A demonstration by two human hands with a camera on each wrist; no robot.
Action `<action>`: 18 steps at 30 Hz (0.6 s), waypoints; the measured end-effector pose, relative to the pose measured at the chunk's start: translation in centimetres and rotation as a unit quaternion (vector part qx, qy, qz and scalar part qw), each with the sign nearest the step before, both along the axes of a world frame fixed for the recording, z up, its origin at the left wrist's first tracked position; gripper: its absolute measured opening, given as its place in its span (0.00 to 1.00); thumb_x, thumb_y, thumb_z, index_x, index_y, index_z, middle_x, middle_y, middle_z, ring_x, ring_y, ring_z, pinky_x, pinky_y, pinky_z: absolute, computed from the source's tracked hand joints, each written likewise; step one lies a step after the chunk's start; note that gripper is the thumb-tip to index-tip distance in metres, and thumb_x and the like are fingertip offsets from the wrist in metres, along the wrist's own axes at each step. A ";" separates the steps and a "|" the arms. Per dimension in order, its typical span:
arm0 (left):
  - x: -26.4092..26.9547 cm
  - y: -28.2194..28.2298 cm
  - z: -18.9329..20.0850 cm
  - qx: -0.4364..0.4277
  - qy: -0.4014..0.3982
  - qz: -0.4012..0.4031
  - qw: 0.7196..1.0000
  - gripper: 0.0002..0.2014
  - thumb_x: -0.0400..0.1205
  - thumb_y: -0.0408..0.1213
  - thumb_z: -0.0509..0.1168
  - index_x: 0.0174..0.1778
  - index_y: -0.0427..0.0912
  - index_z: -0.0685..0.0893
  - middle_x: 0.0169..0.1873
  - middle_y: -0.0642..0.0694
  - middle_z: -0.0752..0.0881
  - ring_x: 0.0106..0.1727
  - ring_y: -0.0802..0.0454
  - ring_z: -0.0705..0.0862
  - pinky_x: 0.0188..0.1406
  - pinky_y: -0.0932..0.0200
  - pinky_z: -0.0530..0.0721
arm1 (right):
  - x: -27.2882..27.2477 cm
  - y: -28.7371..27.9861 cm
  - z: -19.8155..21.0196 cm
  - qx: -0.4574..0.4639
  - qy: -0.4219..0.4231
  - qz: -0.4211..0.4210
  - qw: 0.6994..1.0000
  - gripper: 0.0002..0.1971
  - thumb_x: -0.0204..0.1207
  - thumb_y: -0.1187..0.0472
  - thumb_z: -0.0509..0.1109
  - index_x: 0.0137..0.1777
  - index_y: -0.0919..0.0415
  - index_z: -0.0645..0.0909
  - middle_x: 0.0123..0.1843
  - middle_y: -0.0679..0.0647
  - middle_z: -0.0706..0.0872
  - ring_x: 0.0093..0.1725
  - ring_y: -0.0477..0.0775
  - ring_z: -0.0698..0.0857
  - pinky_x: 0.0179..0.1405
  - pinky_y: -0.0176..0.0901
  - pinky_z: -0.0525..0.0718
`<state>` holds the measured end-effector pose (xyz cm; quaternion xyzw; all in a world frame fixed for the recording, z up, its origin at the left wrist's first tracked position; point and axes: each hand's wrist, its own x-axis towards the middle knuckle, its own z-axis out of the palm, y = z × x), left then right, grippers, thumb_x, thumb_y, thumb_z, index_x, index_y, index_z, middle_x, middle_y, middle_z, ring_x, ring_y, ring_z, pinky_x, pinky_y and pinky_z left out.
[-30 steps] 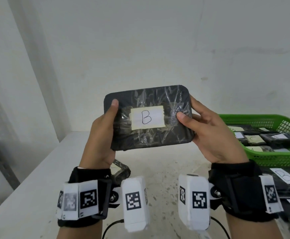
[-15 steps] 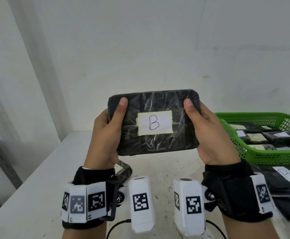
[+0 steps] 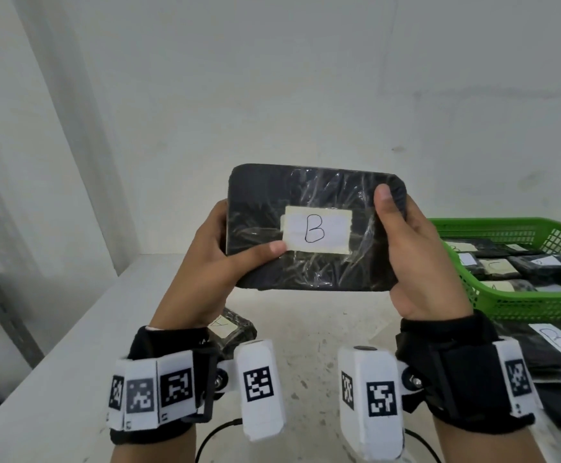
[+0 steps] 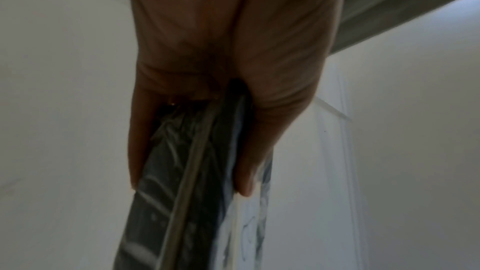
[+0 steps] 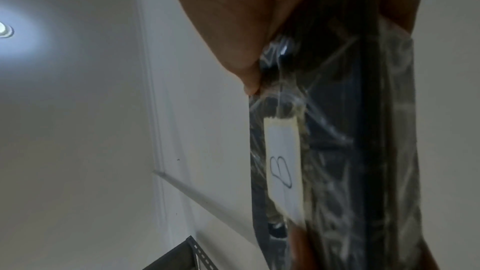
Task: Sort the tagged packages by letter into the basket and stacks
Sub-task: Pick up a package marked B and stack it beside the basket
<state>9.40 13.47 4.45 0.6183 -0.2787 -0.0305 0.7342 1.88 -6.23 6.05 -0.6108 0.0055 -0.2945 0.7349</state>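
We stand at a white table set against a pale wall. Nearest us, a small black package with a paper tag lies on the table under our left wrist, and a flat stack whose top tag reads B sits at our right. Above the table, well clear of it, we hold the B package upright, tag facing us. Our left hand grips its left end, thumb across the front at the tag's corner, fingers behind. Our right hand grips the right end, thumb up near the top corner. Farther right stands the green basket with more tagged packages inside. We judge the package light and fairly stiff, but its crinkled clear wrap looks slippery, so pinching the short ends with thumbs on the face seems safest.
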 end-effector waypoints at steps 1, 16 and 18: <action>0.0 -0.1 0.0 -0.013 -0.001 0.005 1.000 0.33 0.65 0.34 0.80 0.67 0.40 0.78 0.58 0.40 0.90 0.59 0.42 0.89 0.50 0.54 0.90 | -0.2 -0.1 0.1 -0.005 0.003 0.023 1.000 0.11 0.79 0.48 0.67 0.59 0.46 0.83 0.51 0.41 0.92 0.52 0.39 0.90 0.48 0.36 0.87; 0.3 -0.3 -0.1 -0.053 0.038 -0.028 0.997 0.31 0.67 0.32 0.76 0.68 0.35 0.78 0.58 0.39 0.90 0.58 0.41 0.90 0.50 0.54 0.90 | -0.6 -0.7 0.1 -0.043 -0.006 0.109 0.993 0.42 0.64 0.72 0.77 0.78 0.51 0.69 0.63 0.54 0.88 0.61 0.53 0.89 0.58 0.46 0.87; 0.4 -0.4 -0.3 -0.050 0.050 -0.028 0.997 0.29 0.68 0.32 0.74 0.67 0.35 0.79 0.57 0.38 0.90 0.58 0.40 0.90 0.49 0.51 0.90 | -0.7 -0.7 0.0 -0.060 0.005 0.122 0.991 0.48 0.58 0.71 0.78 0.79 0.49 0.65 0.64 0.52 0.87 0.62 0.51 0.88 0.59 0.46 0.87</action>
